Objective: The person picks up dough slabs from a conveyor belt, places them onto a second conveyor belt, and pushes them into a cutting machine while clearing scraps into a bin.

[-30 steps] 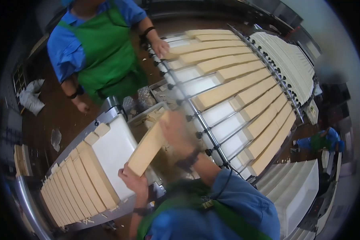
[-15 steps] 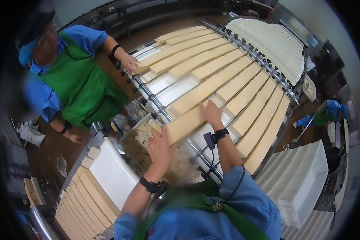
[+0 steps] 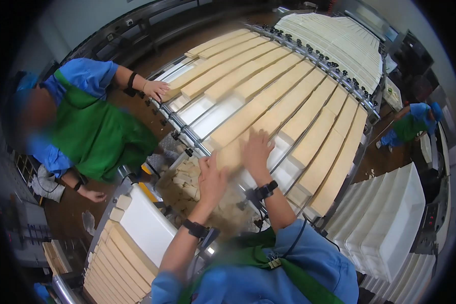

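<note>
A short pale-yellow, tofu-like slab (image 3: 230, 155) is between my hands at the near edge of the conveyor, slightly blurred. My left hand (image 3: 213, 178) grips its near left end, fingers pointing up along it. From the right, my right hand (image 3: 257, 153) is closed over its other end, with the fingertips bent onto it. Just beyond my right fingers lies a long pale-yellow strip (image 3: 289, 105) in the same lane. Another long strip (image 3: 248, 121) runs alongside on the left. My palms and the slab's underside are hidden.
A metal rail (image 3: 185, 129) edges the conveyor. Below it stands a bin of broken pieces (image 3: 185, 180). A co-worker's hand (image 3: 156, 90) rests on a strip at left. A second conveyor (image 3: 149, 215) carries strips at lower left; stacked white trays (image 3: 385, 223) stand at right.
My right hand has come closer to my left, and the visible length of slab between them is shorter. The head view has shifted slightly. The co-worker's hand remains at the strip's end.
</note>
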A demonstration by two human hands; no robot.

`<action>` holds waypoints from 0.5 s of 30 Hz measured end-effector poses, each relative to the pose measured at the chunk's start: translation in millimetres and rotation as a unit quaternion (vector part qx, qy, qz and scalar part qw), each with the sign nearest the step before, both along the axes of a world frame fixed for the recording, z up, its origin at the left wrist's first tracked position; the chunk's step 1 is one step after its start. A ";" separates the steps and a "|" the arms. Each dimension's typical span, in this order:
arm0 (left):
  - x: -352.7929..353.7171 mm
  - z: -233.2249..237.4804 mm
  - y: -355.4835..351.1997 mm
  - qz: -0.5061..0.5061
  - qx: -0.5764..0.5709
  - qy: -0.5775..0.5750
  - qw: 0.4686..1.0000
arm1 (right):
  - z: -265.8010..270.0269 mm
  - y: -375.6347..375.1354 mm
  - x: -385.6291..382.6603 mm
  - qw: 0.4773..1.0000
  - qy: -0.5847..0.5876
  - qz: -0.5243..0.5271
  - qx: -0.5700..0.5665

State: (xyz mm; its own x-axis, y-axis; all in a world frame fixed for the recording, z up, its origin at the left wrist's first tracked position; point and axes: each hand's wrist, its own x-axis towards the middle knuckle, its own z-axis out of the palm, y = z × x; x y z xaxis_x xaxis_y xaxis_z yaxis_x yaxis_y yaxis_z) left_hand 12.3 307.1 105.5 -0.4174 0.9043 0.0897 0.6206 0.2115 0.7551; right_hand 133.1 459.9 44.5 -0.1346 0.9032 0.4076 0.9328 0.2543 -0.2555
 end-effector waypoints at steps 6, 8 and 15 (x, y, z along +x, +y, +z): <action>-5.1 -4.6 4.1 -0.022 0.009 0.048 0.999 | -23.7 -58.4 -7.7 0.960 0.193 0.202 0.030; -11.9 -5.6 0.5 -0.067 0.080 -0.013 0.994 | -16.1 -76.8 -11.8 0.924 0.248 0.289 -0.033; -35.8 -29.0 -15.8 -0.099 0.134 0.022 0.986 | 3.3 -84.2 -10.6 0.940 0.179 0.290 0.010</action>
State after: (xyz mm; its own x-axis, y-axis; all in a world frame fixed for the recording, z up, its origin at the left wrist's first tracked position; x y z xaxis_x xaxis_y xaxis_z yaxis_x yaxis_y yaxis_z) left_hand -23.5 291.3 76.5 -0.2249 0.9088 0.3515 0.6636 -0.1213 0.7382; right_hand 122.6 375.6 47.8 -0.4526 0.7115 0.5376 0.4905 0.7021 -0.5163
